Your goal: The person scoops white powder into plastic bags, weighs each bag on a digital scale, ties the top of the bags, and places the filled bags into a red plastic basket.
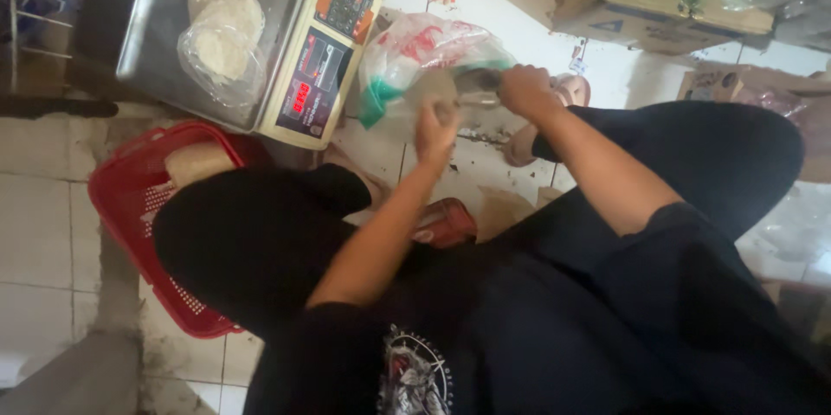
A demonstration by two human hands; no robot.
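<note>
Both hands work over the floor in the head view: your left hand pinches the bag mouth, your right hand is closed round a metal scoop. Keep the mouth stretched wide and tip slowly. The scale sits just left.

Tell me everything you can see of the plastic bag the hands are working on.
The plastic bag is thin, clear film, crumpled, with red print and a green band at its lower left. It bulges over the white tiled floor, beside the weighing scale. The right hand grips its edge along with a blurred dark object; the left hand pinches a pale flat piece at its mouth. Its contents cannot be told.
</note>
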